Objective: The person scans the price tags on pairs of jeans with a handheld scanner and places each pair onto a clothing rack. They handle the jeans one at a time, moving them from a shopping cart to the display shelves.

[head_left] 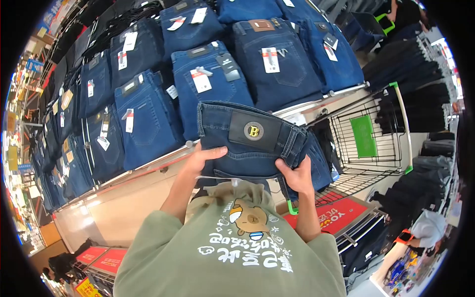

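Observation:
A folded pair of dark blue jeans (213, 126) is held up in front of my chest, waistband at the top. A black patch (253, 129) with a gold letter B in a round emblem sits on it. My left hand (208, 157) grips the left side, thumb across the front and fingers hidden behind the denim. On the lower right side, my right hand (298, 175) is closed around the edge, its thumb on the front. Just beyond lie folded blue jeans (208, 94) with white and red tags.
A metal-edged display (143, 171) carries rows of folded jeans. To the right stands a wire shopping cart (363, 136) with green parts and jeans inside. Red sign boards (331, 215) top racks nearby. Another person (428, 230) is at the lower right.

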Demonstrator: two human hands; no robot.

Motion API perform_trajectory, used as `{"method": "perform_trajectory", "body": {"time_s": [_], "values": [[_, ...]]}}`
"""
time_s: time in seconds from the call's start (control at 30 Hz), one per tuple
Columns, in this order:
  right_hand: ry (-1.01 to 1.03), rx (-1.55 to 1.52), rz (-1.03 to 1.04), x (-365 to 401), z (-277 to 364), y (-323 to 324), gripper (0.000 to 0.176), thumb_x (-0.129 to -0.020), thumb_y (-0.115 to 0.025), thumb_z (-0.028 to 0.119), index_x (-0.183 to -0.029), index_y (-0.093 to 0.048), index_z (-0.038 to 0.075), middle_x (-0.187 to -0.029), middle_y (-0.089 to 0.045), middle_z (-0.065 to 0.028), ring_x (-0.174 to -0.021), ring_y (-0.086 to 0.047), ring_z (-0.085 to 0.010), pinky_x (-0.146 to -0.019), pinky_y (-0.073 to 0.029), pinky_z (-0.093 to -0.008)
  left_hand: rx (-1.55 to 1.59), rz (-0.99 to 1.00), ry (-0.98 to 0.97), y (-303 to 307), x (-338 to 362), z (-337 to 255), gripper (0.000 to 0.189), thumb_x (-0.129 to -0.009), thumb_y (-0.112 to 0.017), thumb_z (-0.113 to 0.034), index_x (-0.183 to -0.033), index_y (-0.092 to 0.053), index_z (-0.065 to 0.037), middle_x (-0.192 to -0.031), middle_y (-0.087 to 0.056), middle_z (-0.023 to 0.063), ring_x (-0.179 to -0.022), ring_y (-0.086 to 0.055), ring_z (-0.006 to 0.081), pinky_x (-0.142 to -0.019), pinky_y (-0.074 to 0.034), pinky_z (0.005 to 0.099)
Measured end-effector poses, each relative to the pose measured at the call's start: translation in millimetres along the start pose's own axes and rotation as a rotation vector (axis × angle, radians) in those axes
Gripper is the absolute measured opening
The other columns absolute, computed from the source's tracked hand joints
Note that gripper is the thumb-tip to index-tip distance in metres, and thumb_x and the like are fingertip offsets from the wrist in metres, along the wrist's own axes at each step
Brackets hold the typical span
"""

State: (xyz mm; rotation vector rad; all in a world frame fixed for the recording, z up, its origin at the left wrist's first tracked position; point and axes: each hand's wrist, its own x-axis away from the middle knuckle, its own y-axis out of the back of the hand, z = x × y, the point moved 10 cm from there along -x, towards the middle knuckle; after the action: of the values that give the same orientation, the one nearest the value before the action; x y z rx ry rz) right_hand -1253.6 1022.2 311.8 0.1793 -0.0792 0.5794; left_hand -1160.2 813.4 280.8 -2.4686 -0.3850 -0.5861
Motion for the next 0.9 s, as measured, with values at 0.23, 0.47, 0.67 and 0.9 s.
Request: {"method": "perform_trajectory", "body": {"time_s": [0.23,0.47,0.67,0.9], "values": [[0.205,-0.126,0.046,10.6,74.7,-113.7,0.029,-0.083,-0.066,0.006,-0.110,-0.060,-0.002,-0.105,-0.064,-0.0040,-0.094,-0.057,-0.0120,-0.085,-0.045,-0.0284,-0.089,-0.100,-0.286,132.2,103.1,-51.9,0.077,-0.075,-0.077,-0.032,-0.132,-0.041,0.005,-0.126,-0.054,0.0145,-0.115,-0.052,0.0250,-0.100,-0.040,0.0383],[-0.209,-0.497,0.128,-36.7,92.3,-222.2,0.035,-0.090,-0.063,0.018,-0.119,-0.054,0.001,-0.109,-0.062,-0.0064,-0.099,-0.059,-0.0148,-0.083,-0.049,-0.0300,0.653,0.323,-0.451,201.1,121.5,-45.0,0.085,-0.080,-0.063,-0.058,-0.137,-0.039,0.000,-0.131,-0.051,0.0183,-0.122,-0.049,0.0302,-0.102,-0.040,0.0457],[-0.486,-0.611,0.432,-55.5,8.6,-278.9,0.045,-0.093,-0.060,0.024,-0.128,-0.046,0.002,-0.117,-0.059,-0.0085,-0.102,-0.060,-0.0171,-0.085,-0.051,-0.0309,0.931,0.291,-0.339,227.7,107.2,35.2,0.073,-0.086,-0.055,-0.055,-0.137,-0.041,-0.003,-0.133,-0.050,0.0193,-0.120,-0.052,0.0342,-0.101,-0.042,0.0503],[-0.521,-0.592,0.559,3.1,-78.5,-240.7,0.084,-0.075,-0.078,0.029,-0.140,-0.033,0.000,-0.134,-0.046,-0.0116,-0.123,-0.044,-0.0210,-0.105,-0.033,-0.0362,1.197,0.330,-0.285,204.2,104.5,45.3,0.047,-0.095,-0.049,-0.031,-0.133,-0.046,-0.005,-0.130,-0.053,0.0185,-0.117,-0.054,0.0356,-0.099,-0.044,0.0516]]}}
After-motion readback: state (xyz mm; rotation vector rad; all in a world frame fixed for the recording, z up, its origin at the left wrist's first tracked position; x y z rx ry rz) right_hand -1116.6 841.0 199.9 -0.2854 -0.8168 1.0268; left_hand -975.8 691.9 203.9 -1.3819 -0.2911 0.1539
